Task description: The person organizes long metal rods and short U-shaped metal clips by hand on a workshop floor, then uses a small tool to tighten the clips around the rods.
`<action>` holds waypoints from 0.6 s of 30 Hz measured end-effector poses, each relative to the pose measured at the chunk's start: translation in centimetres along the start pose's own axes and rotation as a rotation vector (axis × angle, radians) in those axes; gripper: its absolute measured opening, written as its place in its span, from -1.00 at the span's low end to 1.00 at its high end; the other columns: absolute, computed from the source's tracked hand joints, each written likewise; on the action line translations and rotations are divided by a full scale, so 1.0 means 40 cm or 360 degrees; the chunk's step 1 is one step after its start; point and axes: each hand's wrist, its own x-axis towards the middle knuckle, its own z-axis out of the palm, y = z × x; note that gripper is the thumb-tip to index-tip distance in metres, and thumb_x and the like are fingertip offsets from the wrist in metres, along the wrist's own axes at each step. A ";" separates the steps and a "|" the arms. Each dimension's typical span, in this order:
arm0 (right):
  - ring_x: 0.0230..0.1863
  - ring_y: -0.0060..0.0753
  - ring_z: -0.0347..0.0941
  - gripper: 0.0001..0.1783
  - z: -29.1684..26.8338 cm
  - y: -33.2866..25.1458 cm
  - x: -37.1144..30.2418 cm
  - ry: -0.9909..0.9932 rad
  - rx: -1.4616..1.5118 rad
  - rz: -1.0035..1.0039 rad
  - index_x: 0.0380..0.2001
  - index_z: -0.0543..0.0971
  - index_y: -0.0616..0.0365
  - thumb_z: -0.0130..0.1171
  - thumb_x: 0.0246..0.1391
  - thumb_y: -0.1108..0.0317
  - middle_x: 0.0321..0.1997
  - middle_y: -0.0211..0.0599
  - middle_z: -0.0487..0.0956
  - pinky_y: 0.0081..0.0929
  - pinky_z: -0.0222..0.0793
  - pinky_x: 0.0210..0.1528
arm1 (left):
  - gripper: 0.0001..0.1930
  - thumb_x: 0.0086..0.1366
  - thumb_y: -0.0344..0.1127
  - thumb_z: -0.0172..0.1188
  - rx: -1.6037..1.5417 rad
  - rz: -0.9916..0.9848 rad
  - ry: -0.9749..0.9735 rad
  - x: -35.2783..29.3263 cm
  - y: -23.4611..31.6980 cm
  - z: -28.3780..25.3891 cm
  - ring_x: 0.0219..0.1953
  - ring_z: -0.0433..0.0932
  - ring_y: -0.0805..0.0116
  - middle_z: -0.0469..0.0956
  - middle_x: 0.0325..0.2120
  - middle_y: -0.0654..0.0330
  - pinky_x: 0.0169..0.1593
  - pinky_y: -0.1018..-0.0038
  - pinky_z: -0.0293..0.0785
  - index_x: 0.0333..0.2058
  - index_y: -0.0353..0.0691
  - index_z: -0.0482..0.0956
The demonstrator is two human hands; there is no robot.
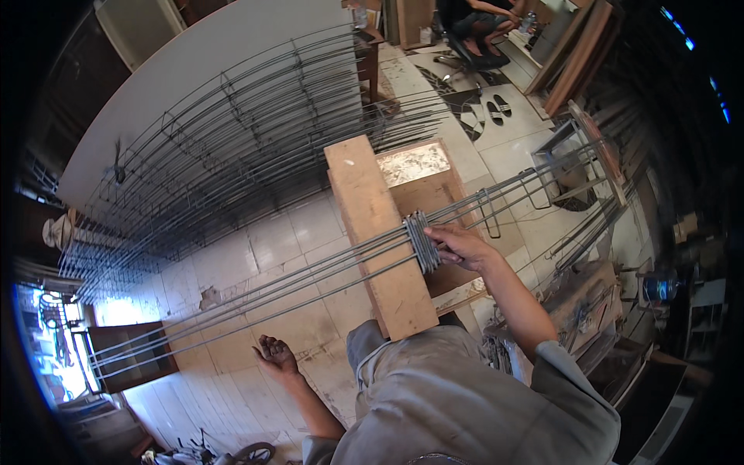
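Long steel rebar rods [294,280] run across a wooden plank [380,232] in front of me. A tight bundle of wire stirrups [421,242] is threaded around the rods at the plank's right edge. My right hand [459,246] has its fingers closed on the right side of this bundle. My left hand [277,358] hangs below the rods, palm up and holding nothing, its fingers apart and loosely curled. Farther right along the rods, single stirrups [487,212] stand spaced apart.
A wooden box [136,356] supports the rods' left ends; a wooden frame [604,155] stands at their right. Finished rebar cages [232,147] are stacked at the far left. A seated person [477,31] is at the back, near slippers [498,110] on the tiled floor.
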 end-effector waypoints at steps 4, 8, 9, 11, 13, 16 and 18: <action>-0.78 -0.76 0.07 -0.67 0.008 -0.007 -0.016 -0.0061 0.0044 -0.0011 -0.40 0.46 0.14 0.08 0.27 0.09 -0.60 -0.57 0.32 -0.72 -0.09 -0.76 | -0.48 0.27 0.04 0.20 -0.0084 0.0092 0.0099 0.027 0.024 0.029 -0.13 0.50 0.26 0.52 -0.11 0.11 -0.13 0.42 0.47 -0.08 -0.35 0.44; -0.78 -0.76 0.09 -0.64 -0.006 0.013 0.016 -0.0116 0.0225 0.0084 -0.40 0.45 0.16 0.05 0.28 0.07 -0.58 -0.52 0.37 -0.72 -0.08 -0.77 | -0.02 0.22 0.32 0.07 -0.0290 0.0290 -0.0064 0.049 0.088 0.055 0.32 0.17 -0.01 0.14 0.29 -0.13 0.27 0.16 0.27 0.28 -0.46 0.02; -0.78 -0.76 0.09 -0.64 -0.008 0.018 0.017 -0.0137 0.0189 0.0081 -0.38 0.46 0.17 0.05 0.28 0.07 -0.56 -0.50 0.38 -0.72 -0.07 -0.77 | -0.01 0.23 0.35 0.03 -0.0340 0.0304 -0.0089 0.062 0.109 0.066 0.32 0.16 -0.06 0.11 0.29 -0.18 0.28 0.12 0.25 0.27 -0.48 0.01; -0.78 -0.76 0.09 -0.64 -0.003 0.010 0.002 -0.0164 0.0133 0.0056 -0.34 0.47 0.20 0.05 0.28 0.08 -0.52 -0.46 0.41 -0.72 -0.07 -0.77 | 0.02 0.24 0.39 -0.07 -0.0430 0.0310 -0.0157 0.104 0.144 0.096 0.31 0.14 -0.16 0.07 0.29 -0.28 0.30 0.03 0.20 0.26 -0.53 -0.01; -0.79 -0.76 0.08 -0.65 0.044 -0.025 -0.006 0.0025 -0.0103 0.0002 -0.31 0.47 0.21 0.05 0.28 0.09 -0.45 -0.38 0.48 -0.75 -0.07 -0.77 | 0.11 0.21 0.47 -0.16 -0.0494 0.0391 -0.0161 0.153 0.151 0.140 0.35 0.03 -0.21 -0.05 0.32 -0.33 0.36 -0.02 0.05 0.30 -0.54 -0.14; -0.80 -0.77 0.07 -0.66 0.081 -0.067 -0.020 0.0044 0.0024 0.0074 -0.29 0.46 0.23 0.04 0.28 0.11 -0.33 -0.27 0.55 -0.78 -0.07 -0.79 | 0.16 0.17 0.54 -0.24 -0.0601 0.0252 -0.0486 0.187 0.137 0.174 0.40 -0.10 -0.11 -0.14 0.36 -0.26 0.42 0.03 -0.10 0.33 -0.48 -0.23; -0.81 -0.78 0.06 -0.69 0.084 -0.078 -0.013 0.0016 0.0251 0.0093 -0.23 0.43 0.24 0.06 0.28 0.16 -0.22 -0.16 0.60 -0.80 -0.09 -0.82 | 0.17 0.17 0.56 -0.28 -0.0645 0.0264 -0.0709 0.187 0.122 0.216 0.41 -0.10 -0.07 -0.14 0.37 -0.22 0.42 0.03 -0.14 0.33 -0.50 -0.21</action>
